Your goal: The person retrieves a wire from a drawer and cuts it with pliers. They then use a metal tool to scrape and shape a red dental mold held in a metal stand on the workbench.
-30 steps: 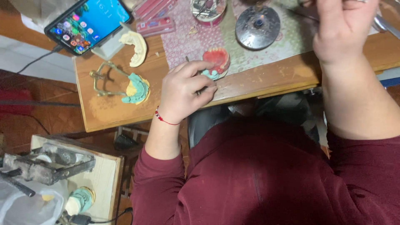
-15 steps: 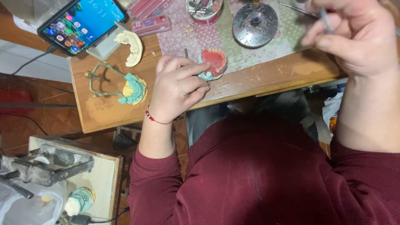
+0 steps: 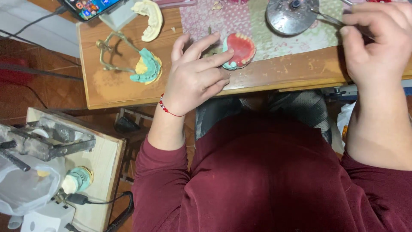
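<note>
I see my left hand (image 3: 195, 75) steadying the denture model (image 3: 238, 50) with loose fingertips; my right hand (image 3: 377, 41) pinches a thin metal tool (image 3: 328, 17).

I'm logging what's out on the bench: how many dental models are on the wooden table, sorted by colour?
Red wax denture on a teal base, touched by the left hand: 1
Teal and yellow cast on the brass frame: 1
Cream plaster arch: 1
Total: 3
</note>
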